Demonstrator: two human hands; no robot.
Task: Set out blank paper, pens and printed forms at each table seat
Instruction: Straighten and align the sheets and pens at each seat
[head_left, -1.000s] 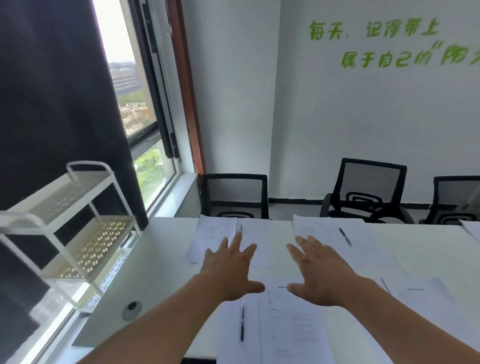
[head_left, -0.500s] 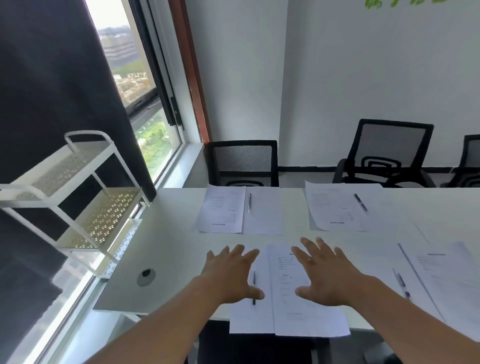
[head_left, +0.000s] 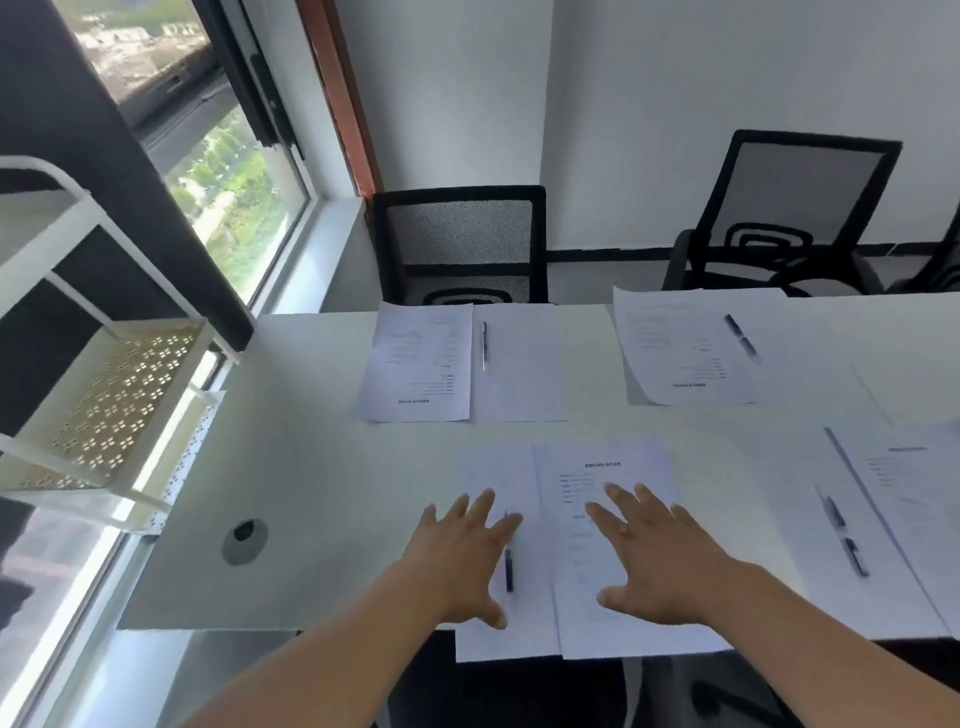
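Note:
On the white table (head_left: 311, 467), at the near seat, lie a blank sheet (head_left: 488, 467), a black pen (head_left: 508, 564) and a printed form (head_left: 613, 561), both sheets overhanging the front edge. My left hand (head_left: 457, 551) is spread flat over the blank sheet beside the pen. My right hand (head_left: 654, 556) is spread flat over the printed form. Neither hand holds anything. Across the table lie a form (head_left: 421, 364) with a pen (head_left: 484, 345) and blank sheet (head_left: 524, 364), and another form (head_left: 675, 353) with a pen (head_left: 740, 335). A further pen (head_left: 844, 538) lies on paper at the right.
Two black mesh chairs (head_left: 460, 244) (head_left: 795, 213) stand behind the far edge. A white perforated shelf cart (head_left: 104, 395) stands at the left by the window (head_left: 208, 171). A round cable hole (head_left: 244, 540) is in the table's near left corner.
The view has tilted downward and the papers appear further up and more fully in frame. Both hands have lowered toward the near sheets, fingers still spread.

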